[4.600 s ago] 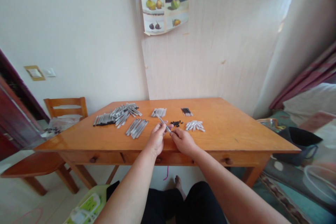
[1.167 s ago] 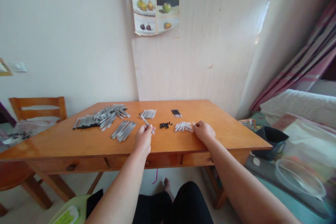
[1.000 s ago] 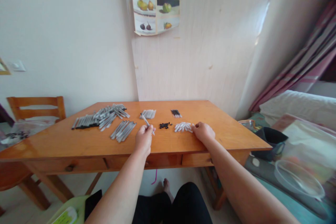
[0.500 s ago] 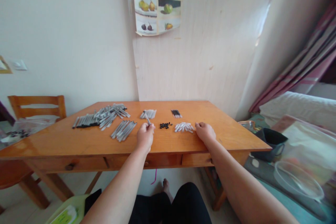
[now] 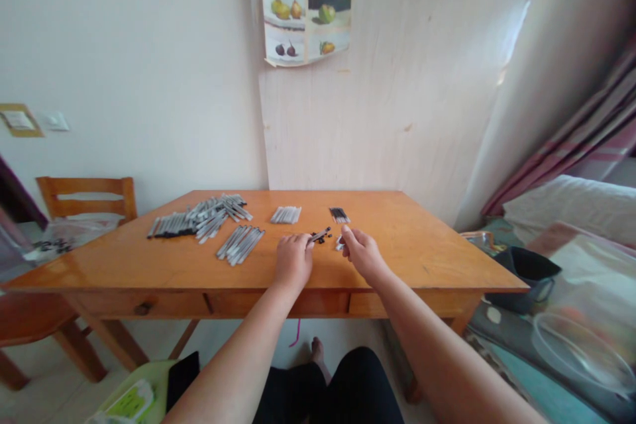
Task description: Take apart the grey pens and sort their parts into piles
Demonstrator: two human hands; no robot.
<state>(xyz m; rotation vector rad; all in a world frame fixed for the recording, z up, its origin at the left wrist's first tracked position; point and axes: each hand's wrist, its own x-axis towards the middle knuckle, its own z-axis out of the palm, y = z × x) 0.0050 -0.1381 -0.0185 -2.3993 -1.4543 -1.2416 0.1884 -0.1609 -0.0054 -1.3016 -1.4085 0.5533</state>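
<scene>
Shows a slim grey pen [image 5: 318, 236] clamped at one end in the left hand [image 5: 294, 257], presumably to leave its dark end free, apart from the right hand [image 5: 362, 252], with grip too hidden to tell, and beside small black pieces [image 5: 322, 240] between both hands, likely for short reach.

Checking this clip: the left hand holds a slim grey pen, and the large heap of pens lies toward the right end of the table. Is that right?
Not quite: the large heap of pens lies toward the left end of the table, as the head view shows. The left hand does hold a slim grey pen.
</scene>
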